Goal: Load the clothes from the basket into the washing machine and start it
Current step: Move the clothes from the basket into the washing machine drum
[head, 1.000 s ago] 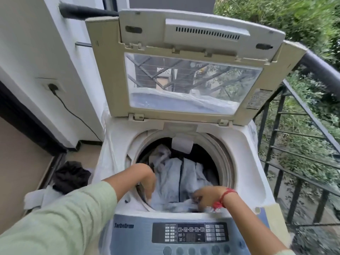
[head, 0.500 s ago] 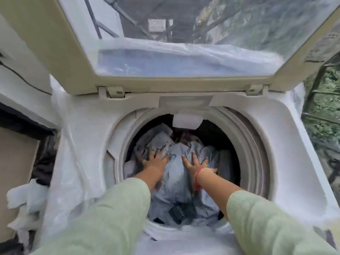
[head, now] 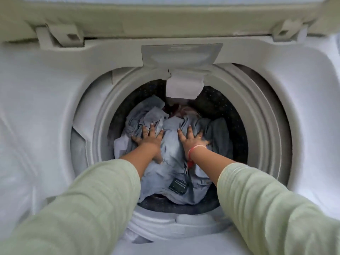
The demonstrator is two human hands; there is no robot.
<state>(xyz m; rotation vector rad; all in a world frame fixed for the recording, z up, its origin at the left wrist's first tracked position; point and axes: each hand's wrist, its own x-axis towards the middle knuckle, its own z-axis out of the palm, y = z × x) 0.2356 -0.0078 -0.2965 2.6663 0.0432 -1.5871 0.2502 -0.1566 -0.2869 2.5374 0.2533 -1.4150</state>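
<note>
The top-loading washing machine [head: 287, 92] fills the head view, its lid [head: 165, 19] raised at the top edge. Inside the round drum [head: 228, 115] lies a heap of pale blue-grey clothes [head: 171, 144], one with a dark label [head: 178, 186]. A reddish patterned garment [head: 181, 111] shows at the back of the heap. My left hand [head: 150, 135] lies flat on the clothes with fingers spread. My right hand [head: 191, 138], a red band at its wrist, presses flat on the heap beside it. Neither hand grips cloth. The basket is out of view.
White plastic sheeting [head: 33, 126] covers the machine's top around the opening. A white flap [head: 184, 88] hangs down from the drum's back rim. Two lid hinges [head: 60, 35] sit at the back corners.
The view has dropped closer into the drum. Both hands have moved from the front of the opening to deep inside, and now lie spread flat on the heap of clothes.
</note>
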